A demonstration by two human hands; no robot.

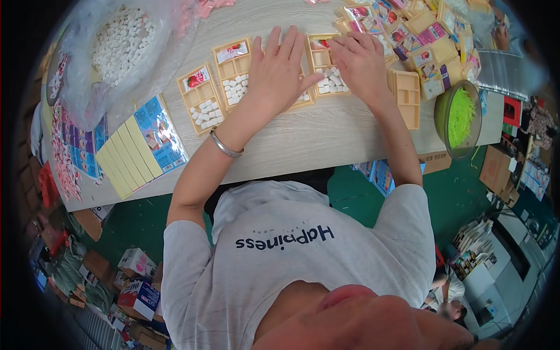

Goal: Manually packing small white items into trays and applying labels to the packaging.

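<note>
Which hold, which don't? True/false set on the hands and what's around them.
1. The left hand is spread open. True.
2. Its wrist is bare. False: a silver metal bangle circles it.
3. The right hand is over a beige compartmented tray holding small white pieces. True.
4. The leftmost filled beige tray holds white pieces alone. False: a red-and-white strawberry packet lies there.
5. Nothing green sits right of both hands. False: a round see-through bowl of green shreds does.
</note>
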